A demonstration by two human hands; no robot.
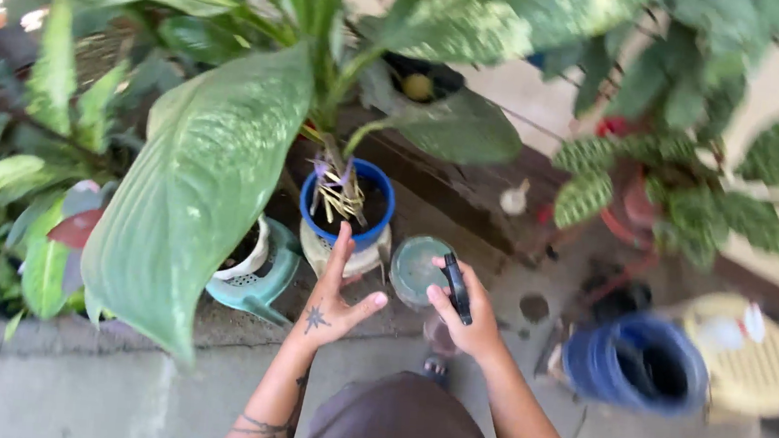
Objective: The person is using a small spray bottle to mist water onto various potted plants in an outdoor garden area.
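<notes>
Grey concrete paving [46, 386] is crowded with potted plants. One blue pot [348, 204] is reached by the left hand [333, 301], fingers spread apart and empty. One spray bottle [447, 294] is clamped in the right hand [463, 317]. Two more pots are seen: teal [262, 278] and blue [637, 361]. One broad leaf [200, 184] overhangs the left side.

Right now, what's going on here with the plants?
A person stands over a cluster of potted plants, looking down. Their right hand grips a clear spray bottle with a black trigger, held just right of a blue pot. Their left hand is open, fingers spread, reaching toward that pot's rim. A big green leaf hangs over a teal-and-white pot to the left. A second blue pot sits on the ground to the right.
</notes>
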